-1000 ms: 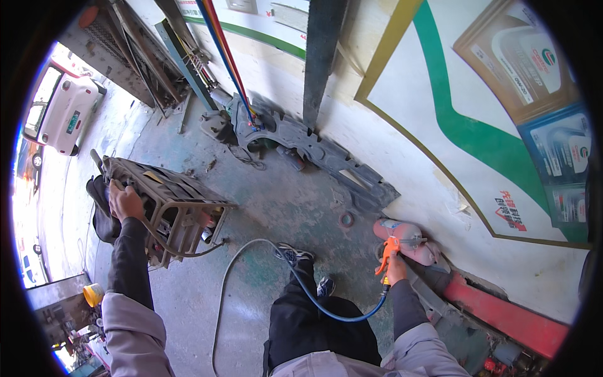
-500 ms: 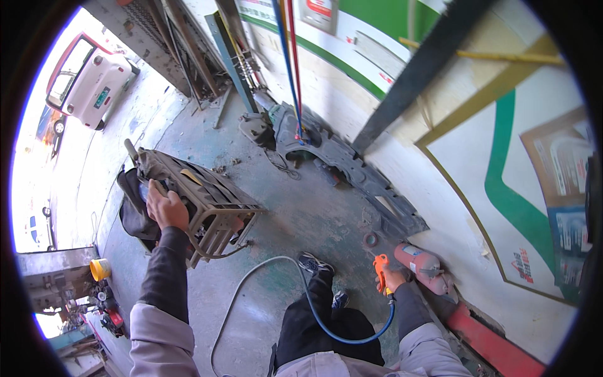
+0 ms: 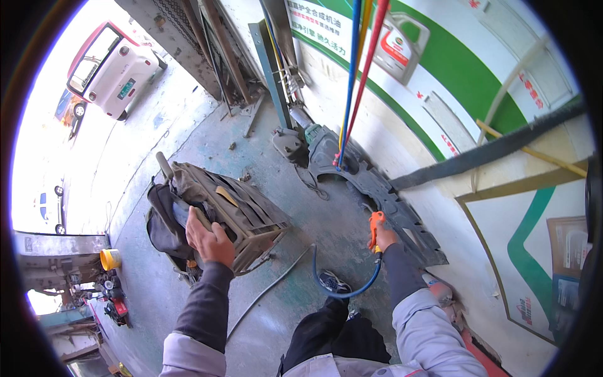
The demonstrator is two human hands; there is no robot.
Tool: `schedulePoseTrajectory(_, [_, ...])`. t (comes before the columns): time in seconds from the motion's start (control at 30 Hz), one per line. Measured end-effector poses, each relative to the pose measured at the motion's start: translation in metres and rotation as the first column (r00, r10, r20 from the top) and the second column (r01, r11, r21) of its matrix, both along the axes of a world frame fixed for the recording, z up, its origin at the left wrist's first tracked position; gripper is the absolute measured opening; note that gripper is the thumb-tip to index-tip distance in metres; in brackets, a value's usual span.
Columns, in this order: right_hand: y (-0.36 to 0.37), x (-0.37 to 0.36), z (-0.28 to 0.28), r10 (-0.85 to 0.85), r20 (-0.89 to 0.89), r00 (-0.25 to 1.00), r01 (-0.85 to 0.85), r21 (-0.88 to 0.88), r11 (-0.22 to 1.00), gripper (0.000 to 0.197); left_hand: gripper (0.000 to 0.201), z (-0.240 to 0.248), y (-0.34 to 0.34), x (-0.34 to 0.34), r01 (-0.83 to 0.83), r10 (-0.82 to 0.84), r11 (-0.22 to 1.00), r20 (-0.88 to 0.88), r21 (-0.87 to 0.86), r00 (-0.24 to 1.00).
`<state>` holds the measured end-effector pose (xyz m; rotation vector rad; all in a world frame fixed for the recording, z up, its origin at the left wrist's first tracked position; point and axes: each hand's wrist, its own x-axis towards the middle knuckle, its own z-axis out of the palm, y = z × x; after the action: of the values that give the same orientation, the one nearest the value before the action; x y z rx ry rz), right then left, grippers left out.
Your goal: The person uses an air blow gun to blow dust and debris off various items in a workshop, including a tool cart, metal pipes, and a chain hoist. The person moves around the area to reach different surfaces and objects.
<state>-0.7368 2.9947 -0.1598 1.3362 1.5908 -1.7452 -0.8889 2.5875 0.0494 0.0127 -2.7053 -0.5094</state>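
Observation:
In my right hand [image 3: 385,237] is an orange air blow gun [image 3: 376,227], gripped upright by its handle. A blue hose [image 3: 355,294] hangs from its yellow fitting and loops past my shoe. My left hand [image 3: 212,242] reaches over the near end of a dark tool cart [image 3: 242,207]. Its thumb and fingers are round a flat, dull-coloured thing [image 3: 203,217], mostly hidden by the hand. Just beyond that hand, a dark bag or cloth [image 3: 164,220] hangs on the cart's left side.
A dark plastic car liner [image 3: 352,173] leans along the wall at right, with red, blue and yellow hoses [image 3: 353,81] hanging above it. A red cylinder [image 3: 440,290] lies by the wall. A yellow bucket [image 3: 110,259] stands far left; a white vehicle [image 3: 116,72] is parked outside.
The view has shifted, so the cart appears farther right. My left hand has drawn slightly back from the cart. The blow gun is farther forward, still in my right hand.

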Motion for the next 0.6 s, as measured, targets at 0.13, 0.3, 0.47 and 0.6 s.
schedulePoseTrajectory(0.13, [-0.036,-0.020,0.000,0.137,0.012,0.991,-0.136,-0.045,0.990,0.068,0.067,0.003,0.002,0.001,-0.008,0.008,1.000,0.033,0.006,0.999])
schedulePoseTrajectory(0.3, [-0.065,-0.033,0.004,0.074,-0.023,0.997,-0.076,-0.068,0.995,0.068,0.069,0.005,0.003,0.002,-0.031,0.030,0.999,0.056,0.013,0.998])
schedulePoseTrajectory(0.47, [-0.070,-0.058,0.003,0.116,-0.035,0.993,-0.119,-0.086,0.989,0.067,0.069,0.008,0.004,0.002,-0.030,0.029,0.999,0.063,0.025,0.998])
schedulePoseTrajectory(0.6, [-0.073,-0.089,0.011,0.210,-0.094,0.973,-0.218,-0.085,0.972,0.068,0.070,0.011,0.005,0.002,-0.024,0.022,0.999,0.069,0.036,0.997])
